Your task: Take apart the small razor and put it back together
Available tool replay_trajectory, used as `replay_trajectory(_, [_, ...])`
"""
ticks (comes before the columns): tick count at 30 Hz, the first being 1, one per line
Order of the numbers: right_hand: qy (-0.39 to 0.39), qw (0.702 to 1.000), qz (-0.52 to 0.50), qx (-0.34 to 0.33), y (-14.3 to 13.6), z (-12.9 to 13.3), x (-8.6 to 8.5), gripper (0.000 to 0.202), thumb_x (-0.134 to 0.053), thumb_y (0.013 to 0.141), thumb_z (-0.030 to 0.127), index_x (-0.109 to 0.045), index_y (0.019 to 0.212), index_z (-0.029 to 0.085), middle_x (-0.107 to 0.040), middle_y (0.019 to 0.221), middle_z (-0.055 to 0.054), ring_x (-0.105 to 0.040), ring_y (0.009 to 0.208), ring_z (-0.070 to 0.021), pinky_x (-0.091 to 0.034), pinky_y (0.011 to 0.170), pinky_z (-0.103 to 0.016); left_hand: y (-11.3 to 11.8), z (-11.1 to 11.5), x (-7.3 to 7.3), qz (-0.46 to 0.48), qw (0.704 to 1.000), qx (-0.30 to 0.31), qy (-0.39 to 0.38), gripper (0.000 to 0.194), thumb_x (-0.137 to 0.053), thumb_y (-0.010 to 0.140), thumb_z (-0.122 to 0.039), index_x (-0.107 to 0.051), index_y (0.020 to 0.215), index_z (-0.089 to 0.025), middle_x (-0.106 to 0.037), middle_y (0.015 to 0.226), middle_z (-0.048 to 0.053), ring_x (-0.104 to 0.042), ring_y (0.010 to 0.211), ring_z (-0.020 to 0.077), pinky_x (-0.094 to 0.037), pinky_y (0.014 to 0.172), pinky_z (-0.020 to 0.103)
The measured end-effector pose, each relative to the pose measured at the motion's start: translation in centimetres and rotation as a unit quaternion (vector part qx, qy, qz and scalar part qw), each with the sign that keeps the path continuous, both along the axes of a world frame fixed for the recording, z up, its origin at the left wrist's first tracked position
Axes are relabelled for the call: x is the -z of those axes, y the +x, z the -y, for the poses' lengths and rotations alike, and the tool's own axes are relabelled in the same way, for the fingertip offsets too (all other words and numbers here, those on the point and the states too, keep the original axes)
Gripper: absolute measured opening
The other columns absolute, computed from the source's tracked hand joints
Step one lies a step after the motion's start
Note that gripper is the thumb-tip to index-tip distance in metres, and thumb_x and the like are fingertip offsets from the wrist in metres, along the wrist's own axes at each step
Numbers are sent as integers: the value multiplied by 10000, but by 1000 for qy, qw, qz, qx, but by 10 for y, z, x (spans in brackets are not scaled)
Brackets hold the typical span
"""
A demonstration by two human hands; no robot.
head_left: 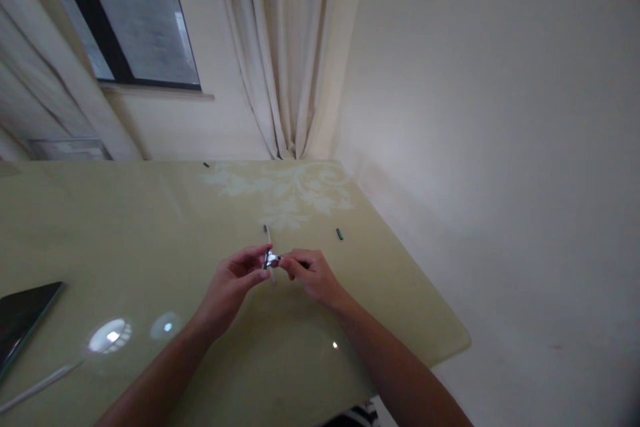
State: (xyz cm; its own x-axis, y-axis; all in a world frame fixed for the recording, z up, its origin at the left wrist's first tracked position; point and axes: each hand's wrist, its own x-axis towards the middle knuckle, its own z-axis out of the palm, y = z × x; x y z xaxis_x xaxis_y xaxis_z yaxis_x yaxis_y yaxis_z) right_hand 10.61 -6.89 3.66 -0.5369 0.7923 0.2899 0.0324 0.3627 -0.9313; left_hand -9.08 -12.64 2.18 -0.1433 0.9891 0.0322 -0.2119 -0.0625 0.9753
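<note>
Over the table, both hands meet at a razor (273,259) with a shiny metal neck. My left hand (239,273) pinches its dark, narrow head between thumb and fingertips. From the other side, my right hand (311,272) grips the dark handle, which is mostly hidden by the fingers. Beneath and just beyond the hands lies a thin white toothbrush (267,232) with a dark head, partly covered by them. To the right of the hands rests a small dark rectangular piece (339,234), perhaps a razor cartridge.
A glossy pale green table (150,240) carries a white floral pattern. At its far edge lies another small dark piece (206,165). A black tablet-like device (25,313) and a white cable (43,387) are at left. Curtains (280,47) and a wall (490,147) stand behind.
</note>
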Motion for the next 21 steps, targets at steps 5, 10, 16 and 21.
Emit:
replay_trajectory(5, [-15,1000,2,7,0,-2,-1,468,-657,918,583,-780,770,157,-585,632,5,-469,592,-115,-337,571,-244,-2,-1,-2,0,1000,16,-3,507,-936,639,-307,-801,1124,-248,-769,995,60,-662,879,184,-532,806,274])
replay_trajectory(10, [-16,1000,4,3,2,0,-5,452,-662,919,577,-788,779,165,-602,638,3,-488,597,-118,-350,573,-243,-3,-3,0,3,1000,16,12,492,-939,636,-298,-799,1105,-243,-759,1000,61,-658,888,187,-527,802,271])
replay_trajectory(16, [21,1000,1,14,2,1,-7,406,-680,928,539,-799,812,169,-607,648,-3,-523,623,-125,-377,614,-251,-2,-2,-2,-13,1000,4,18,457,-935,647,-317,-794,1075,-242,-737,948,35,-655,872,172,-520,805,261])
replay_trajectory(21, [11,1000,0,27,-1,-1,0,436,-683,919,551,-777,734,167,-601,625,0,-490,594,-118,-352,587,-251,2,-2,-7,-44,999,-17,17,446,-930,646,-337,-796,1059,-233,-707,888,20,-645,823,163,-527,770,265])
